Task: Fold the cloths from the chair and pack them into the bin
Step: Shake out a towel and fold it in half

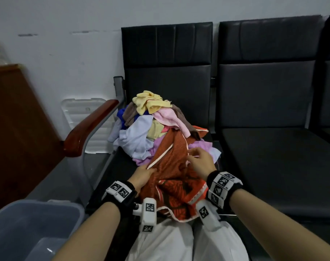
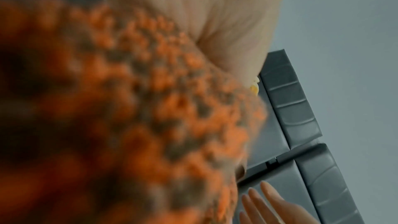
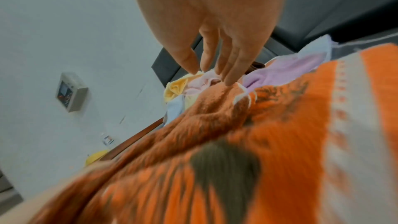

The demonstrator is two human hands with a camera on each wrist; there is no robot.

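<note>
Left hand (image 1: 141, 177) pinching orange cloth (image 1: 176, 178) by its white edge, right hand (image 1: 201, 160) fingers straight, touching it, heaped cloths (image 1: 147, 125) on chair (image 1: 168, 80), bin (image 1: 38, 219) at left

Black padded chair (image 1: 179, 87), wood armrest (image 1: 88, 129) on its left side, carries a mixed pile of cloths (image 1: 151, 127) directly on the seat, w/ orange patterned cloth (image 1: 177, 178) draped off the front edge.

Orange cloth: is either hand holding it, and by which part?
The left hand grips the orange cloth at its white-trimmed left edge. The right hand has its fingertips on the trim by a fold; a grip there cannot be confirmed.
</note>
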